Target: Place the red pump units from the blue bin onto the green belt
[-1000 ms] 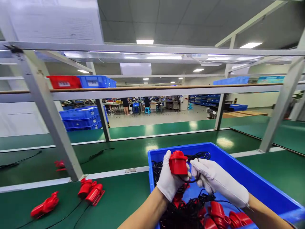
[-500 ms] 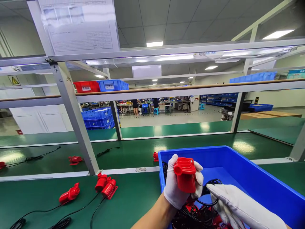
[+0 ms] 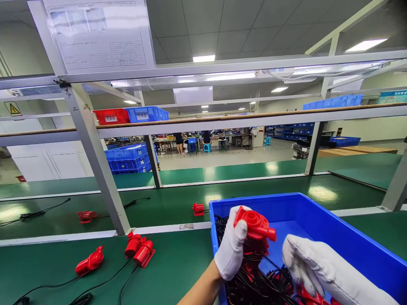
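Note:
My left hand (image 3: 231, 243), in a white glove, is closed around a small red water pump (image 3: 254, 224) above the near left part of a blue bin (image 3: 343, 224). The pump's spout points right, and a black cable runs down from it. Below it lies a tangle of black cables (image 3: 254, 284) with other red pumps among them. My right hand (image 3: 308, 264), also white-gloved, hangs over the bin with fingers loosely bent and nothing visible in them. Beneath it some red pumps (image 3: 313, 298) show, partly hidden by the hand.
Several red pumps (image 3: 90, 260) with black cables lie on the green bench (image 3: 178, 262) to the left. Beyond a white rail, another red pump (image 3: 198, 209) rests on a green belt (image 3: 178, 199). A grey post (image 3: 98, 165) rises at the left, carrying a shelf.
My left hand has turned the pump so its spout points right. My right hand has let go of the black cable coil, which sits lower. Pumps on the far belt have shifted left.

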The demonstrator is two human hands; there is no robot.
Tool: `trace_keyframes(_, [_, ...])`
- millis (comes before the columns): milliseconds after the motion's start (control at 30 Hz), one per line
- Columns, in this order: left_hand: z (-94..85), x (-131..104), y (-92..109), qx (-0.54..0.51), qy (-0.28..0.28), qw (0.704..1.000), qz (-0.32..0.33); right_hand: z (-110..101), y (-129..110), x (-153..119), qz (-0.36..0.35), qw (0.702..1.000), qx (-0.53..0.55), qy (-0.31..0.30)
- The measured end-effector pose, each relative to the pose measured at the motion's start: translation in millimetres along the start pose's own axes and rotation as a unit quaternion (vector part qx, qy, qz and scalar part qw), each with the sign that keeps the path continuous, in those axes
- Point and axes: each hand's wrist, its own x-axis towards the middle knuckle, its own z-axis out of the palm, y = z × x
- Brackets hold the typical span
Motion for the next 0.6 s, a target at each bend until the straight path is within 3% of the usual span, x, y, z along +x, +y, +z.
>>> trace_keyframes(100, [-4.9, -6, -7, 0.167, -0.019, 0.974, 0.149, 0, -8, 1, -0.032, 0.999, -0.003, -0.005])
trace_keyframes(167, [-10.6, -8, -12, 0.23, -0.032, 0.944, 0.235, -1, -14, 1, -0.073, 0.994, -0.083, 0.013])
trace_keyframes(233, [-16.5, -9, -13, 0.283, -0.058, 0.917, 0.274, -4, -20, -2, -0.113, 0.98, -0.162, 0.019])
trace_keyframes(400, [-27.8, -10, 4, 0.352, -0.114, 0.892, 0.261, -6, -31, -12, -0.192, 0.967, -0.146, -0.085])
trace_keyframes(500, [-37.3, -4, 10, 0.398, -0.062, 0.861, 0.31, -7, -27, -15, -0.212, 0.963, -0.128, -0.107])
trace_keyframes(533, [-41.4, 0, 10, 0.418, -0.041, 0.856, 0.303, -8, -23, -15, -0.219, 0.962, -0.123, -0.104])
trace_keyframes(600, [-50.5, 5, 11, 0.451, -0.025, 0.864, 0.222, -12, -12, -12, -0.223, 0.965, -0.109, -0.088])
